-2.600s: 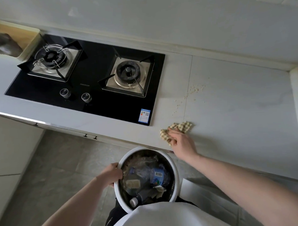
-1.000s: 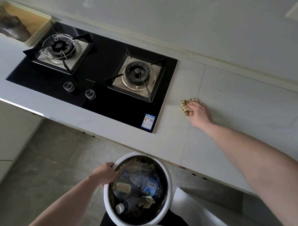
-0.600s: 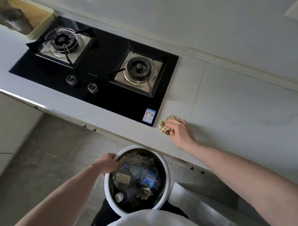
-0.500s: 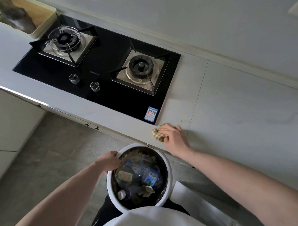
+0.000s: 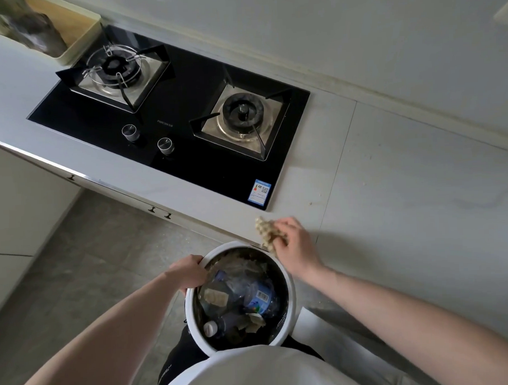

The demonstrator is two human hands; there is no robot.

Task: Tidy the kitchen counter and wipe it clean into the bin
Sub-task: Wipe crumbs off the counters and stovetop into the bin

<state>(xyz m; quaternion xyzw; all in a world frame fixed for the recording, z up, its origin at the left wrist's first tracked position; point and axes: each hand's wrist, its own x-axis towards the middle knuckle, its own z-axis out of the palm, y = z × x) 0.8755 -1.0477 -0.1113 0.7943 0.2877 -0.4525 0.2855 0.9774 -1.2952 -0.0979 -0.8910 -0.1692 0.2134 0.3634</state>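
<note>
- The pale stone kitchen counter point(image 5: 407, 191) carries a black glass two-burner gas hob point(image 5: 171, 120); a few crumbs point(image 5: 311, 203) lie scattered right of it.
- The round white bin point(image 5: 290, 284), full of bottles and wrappers, sits just under the counter's front edge; the left hand point(image 5: 189, 272) grips its rim.
- The right hand point(image 5: 296, 245) pinches the bunched checked cloth point(image 5: 266, 232) at that edge, above the bin.
- Judged step: sweeping debris off the edge. Next, the stray crumbs need another pass toward the bin.

No legible text on hob point(image 5: 184, 87)
</note>
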